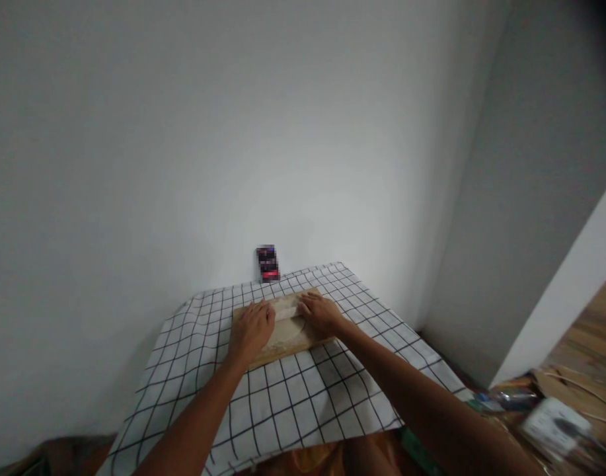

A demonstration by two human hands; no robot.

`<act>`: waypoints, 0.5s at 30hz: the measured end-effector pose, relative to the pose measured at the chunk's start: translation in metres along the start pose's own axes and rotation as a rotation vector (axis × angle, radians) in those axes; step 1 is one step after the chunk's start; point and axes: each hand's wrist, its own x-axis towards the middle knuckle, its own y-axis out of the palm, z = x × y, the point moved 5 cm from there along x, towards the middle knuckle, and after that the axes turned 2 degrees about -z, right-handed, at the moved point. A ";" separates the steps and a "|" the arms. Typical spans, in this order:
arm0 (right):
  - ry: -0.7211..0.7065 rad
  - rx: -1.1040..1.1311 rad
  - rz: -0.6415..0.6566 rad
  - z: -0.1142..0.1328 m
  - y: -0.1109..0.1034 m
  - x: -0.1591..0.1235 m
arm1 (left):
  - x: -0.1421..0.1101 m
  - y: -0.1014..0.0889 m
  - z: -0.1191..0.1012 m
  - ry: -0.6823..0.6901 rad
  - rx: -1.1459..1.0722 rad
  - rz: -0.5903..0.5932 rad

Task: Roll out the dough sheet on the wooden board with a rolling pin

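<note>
A wooden board (269,357) lies on the checked cloth, dusted with what looks like flour. Across its far part runs a pale rolling pin (285,307), its middle showing between my hands. My left hand (254,325) is closed over the pin's left part, fingers pointing away from me. Over the right part my right hand (318,311) is curled in the same way. A thin, flat sheet of dough (289,332) spreads on the board just on my side of the pin. Both hands hide the pin's ends.
A black-and-white checked tablecloth (283,403) covers the table against the white wall (303,132). A small dark packet or phone (268,264), blurred out, leans on the wall behind the board. At lower right are a white box-like object (555,426) and a clear bottle (515,398).
</note>
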 end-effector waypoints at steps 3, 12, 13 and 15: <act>-0.025 0.081 -0.080 0.002 0.002 -0.022 | -0.017 -0.005 -0.005 0.051 -0.020 -0.004; 0.043 0.081 -0.229 0.025 -0.010 -0.051 | -0.054 -0.025 -0.018 -0.001 -0.104 0.018; 0.044 0.092 -0.232 0.025 -0.011 -0.051 | -0.057 -0.026 -0.020 -0.008 -0.101 0.016; 0.041 0.109 -0.244 0.024 -0.013 -0.051 | -0.063 -0.028 -0.025 -0.032 -0.096 0.005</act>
